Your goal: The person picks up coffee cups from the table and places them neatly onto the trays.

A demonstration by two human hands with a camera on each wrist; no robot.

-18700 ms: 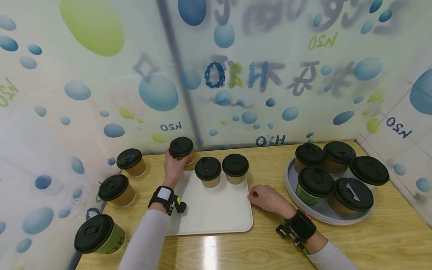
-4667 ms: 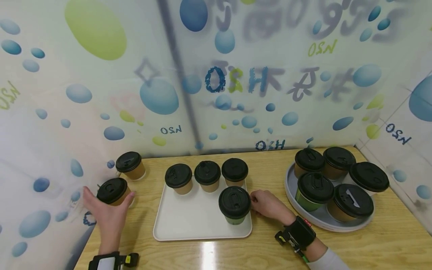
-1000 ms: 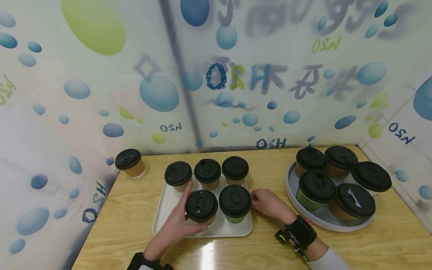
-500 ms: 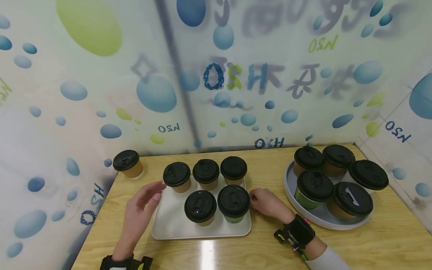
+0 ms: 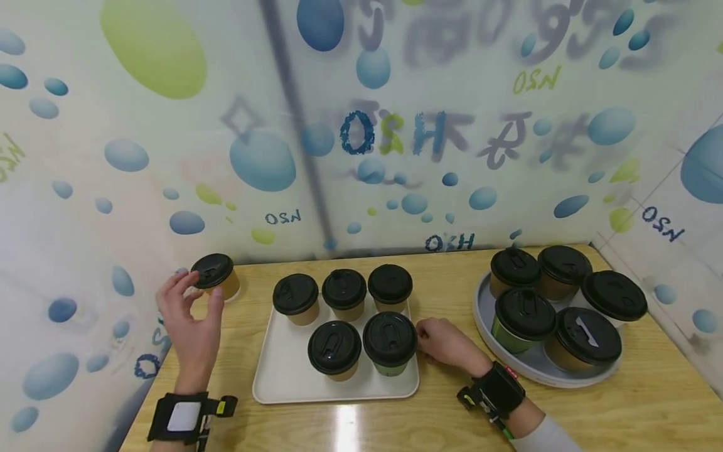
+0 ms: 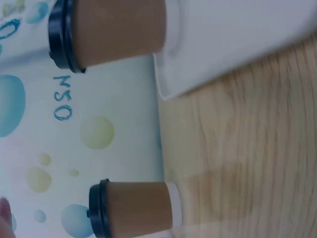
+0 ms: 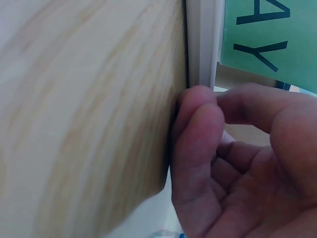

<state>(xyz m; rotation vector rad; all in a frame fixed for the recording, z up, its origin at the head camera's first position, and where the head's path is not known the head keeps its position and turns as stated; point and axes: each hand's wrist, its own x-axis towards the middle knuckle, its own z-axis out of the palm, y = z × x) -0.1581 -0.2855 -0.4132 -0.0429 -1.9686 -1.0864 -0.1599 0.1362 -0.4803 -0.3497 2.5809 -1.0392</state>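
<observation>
My left hand (image 5: 194,326) reaches up to a lidded brown paper coffee cup (image 5: 228,286) at the back left, fingers and thumb spread around its near side. That cup (image 6: 138,208) stands upright low in the left wrist view, with a fingertip (image 6: 4,218) at the edge. My right hand (image 5: 449,345), fingers curled, pinches the right rim of a white tray (image 5: 282,383); in the right wrist view the fingertips cover part of that rim (image 7: 202,44). On the tray stand three brown cups (image 5: 303,314) behind, with another brown cup (image 5: 342,375) and a green one (image 5: 390,370) in front.
A round grey tray (image 5: 565,376) at the right holds several black-lidded cups, among them a green one (image 5: 508,336). The patterned wall (image 5: 395,188) rises directly behind the wooden table (image 5: 305,427). Bare tray surface shows at its front left.
My left hand has let go of the brown cup at the tray's front and moved left and back to the remaining table cup. Earlier, other cups moved from the left side onto the tray.
</observation>
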